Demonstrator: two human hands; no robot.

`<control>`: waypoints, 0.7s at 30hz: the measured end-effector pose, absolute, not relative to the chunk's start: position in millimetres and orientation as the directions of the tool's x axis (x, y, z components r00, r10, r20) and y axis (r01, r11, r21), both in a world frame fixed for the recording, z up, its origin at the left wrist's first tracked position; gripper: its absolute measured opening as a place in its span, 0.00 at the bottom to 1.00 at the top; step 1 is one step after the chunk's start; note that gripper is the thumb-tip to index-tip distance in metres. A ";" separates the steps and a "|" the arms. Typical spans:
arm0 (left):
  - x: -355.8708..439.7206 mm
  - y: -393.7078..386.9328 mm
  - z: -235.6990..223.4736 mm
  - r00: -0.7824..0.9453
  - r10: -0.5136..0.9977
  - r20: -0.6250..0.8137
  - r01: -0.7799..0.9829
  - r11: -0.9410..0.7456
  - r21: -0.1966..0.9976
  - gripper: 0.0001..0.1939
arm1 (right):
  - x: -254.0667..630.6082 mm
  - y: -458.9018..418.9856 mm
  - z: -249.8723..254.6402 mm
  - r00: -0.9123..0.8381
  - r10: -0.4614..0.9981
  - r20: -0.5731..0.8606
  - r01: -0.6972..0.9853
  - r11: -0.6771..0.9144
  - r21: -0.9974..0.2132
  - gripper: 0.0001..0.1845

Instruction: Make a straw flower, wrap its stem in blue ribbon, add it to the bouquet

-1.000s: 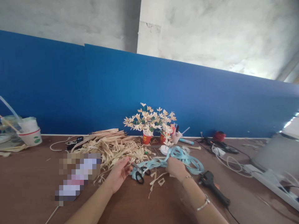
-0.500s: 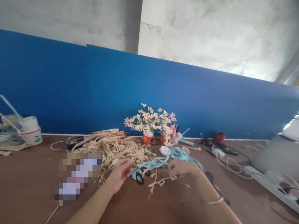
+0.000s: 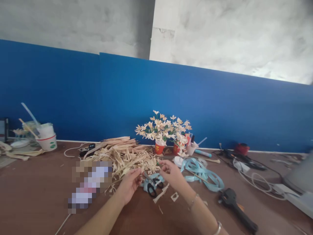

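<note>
My left hand (image 3: 129, 185) rests at the near edge of a pile of pale dried leaf strips (image 3: 123, 156), fingers curled and touching the strips. My right hand (image 3: 171, 172) hovers just right of it, thumb and fingers pinched near the pile's edge; what they pinch is too small to make out. Black-handled scissors (image 3: 153, 186) lie on the brown table (image 3: 36, 195) between and below the two hands, on a light blue ribbon (image 3: 202, 169). A cut strip (image 3: 161, 193) lies beside the scissors.
Small pots of handmade pale flowers (image 3: 163, 129) stand by the blue wall. A black glue gun (image 3: 236, 209) lies at the right, with cables (image 3: 254, 178) beyond it. A white cup with sticks (image 3: 47, 139) stands far left. A blurred patch (image 3: 89, 184) covers something.
My right hand moved left from the blue ribbon to the leaf pile, close to my left hand. The view shifted slightly left.
</note>
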State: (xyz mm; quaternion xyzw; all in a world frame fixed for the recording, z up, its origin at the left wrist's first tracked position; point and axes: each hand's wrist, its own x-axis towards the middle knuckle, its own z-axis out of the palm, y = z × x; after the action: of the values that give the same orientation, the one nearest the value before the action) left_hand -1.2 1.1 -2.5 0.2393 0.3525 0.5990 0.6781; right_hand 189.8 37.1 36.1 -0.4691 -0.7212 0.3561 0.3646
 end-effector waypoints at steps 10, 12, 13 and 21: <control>0.7 4.7 -5.7 -0.149 0.969 -0.199 -0.566 0.081 0.821 0.14 | 149.9 2.3 6.9 -0.496 0.854 -0.158 0.088 -0.132 -0.987 0.12; 2.3 4.0 -5.5 -0.183 0.965 -0.190 -0.536 0.065 0.842 0.14 | 149.9 -0.1 7.8 -0.496 0.847 -0.189 0.093 -0.164 -0.982 0.12; 3.0 3.6 -5.2 -0.196 0.963 -0.186 -0.525 0.058 0.849 0.14 | 149.9 -0.8 8.6 -0.491 0.847 -0.202 0.096 -0.177 -0.979 0.12; 5.0 0.5 0.1 -0.205 0.965 -0.164 -0.533 0.031 0.846 0.14 | 148.7 -2.3 5.9 -0.506 0.829 -0.240 0.093 -0.224 -0.970 0.11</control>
State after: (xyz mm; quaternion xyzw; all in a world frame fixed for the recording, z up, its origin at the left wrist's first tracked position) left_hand 5.0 0.5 0.1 0.2534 0.4265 0.6485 0.5773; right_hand 148.7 -2.3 5.9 -0.4130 -0.5579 0.6646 0.2767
